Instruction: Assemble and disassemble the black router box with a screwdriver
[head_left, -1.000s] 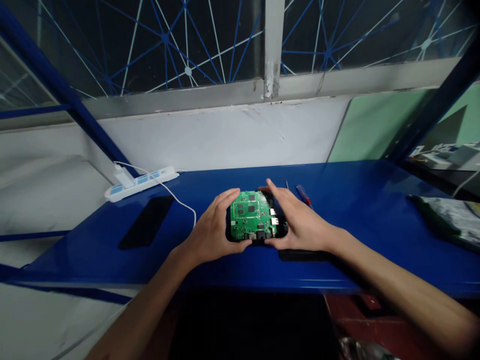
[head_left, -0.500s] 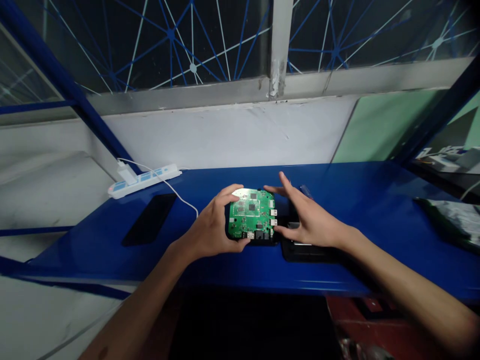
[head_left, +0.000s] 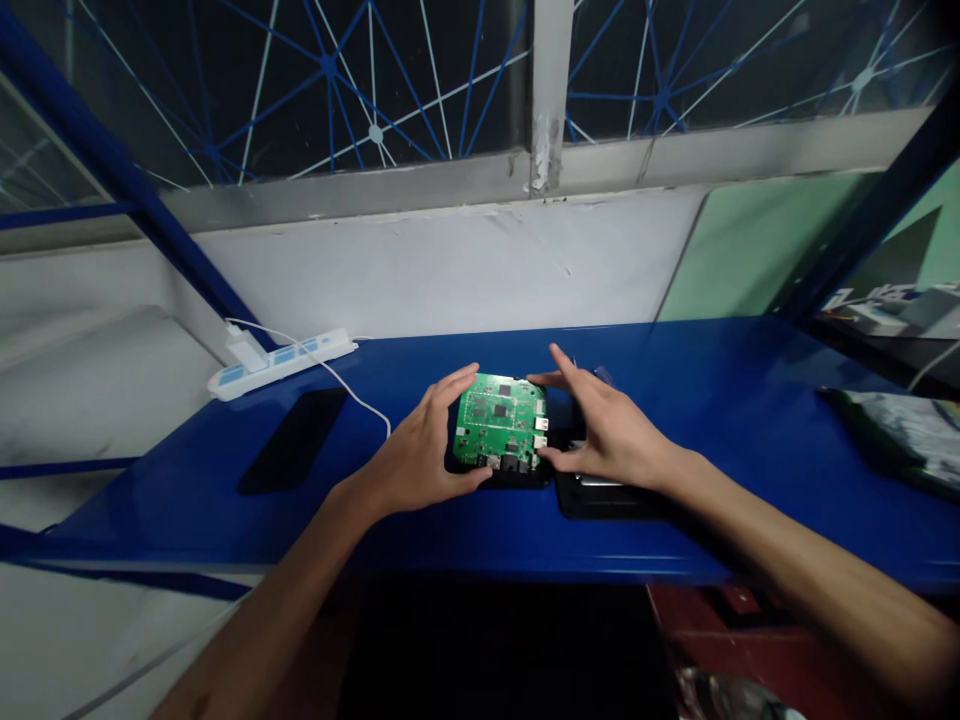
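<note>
A green circuit board point(head_left: 495, 425) with metal ports along its right and near edges is held between my two hands, over a black casing point(head_left: 525, 480) that shows beneath it. My left hand point(head_left: 420, 440) curves round the left side, fingertips at the far left corner and thumb by the near-edge ports. On the right side, my right hand point(head_left: 611, 430) has its thumb against a port and fingers at the far corner, with the index finger raised. A flat black part point(head_left: 607, 502) lies partly under the right hand; its full shape is hidden.
The blue table point(head_left: 712, 390) carries a black phone-like slab point(head_left: 292, 440) and a white power strip point(head_left: 285, 365) with a plugged-in adapter and cable point(head_left: 352, 390). A plastic bag point(head_left: 900, 430) lies at the right. Blue frame posts and a window stand behind.
The view has shifted slightly. My left fingers have drawn back from the board's upper surface to its edge; the right hand keeps nearly the same pose.
</note>
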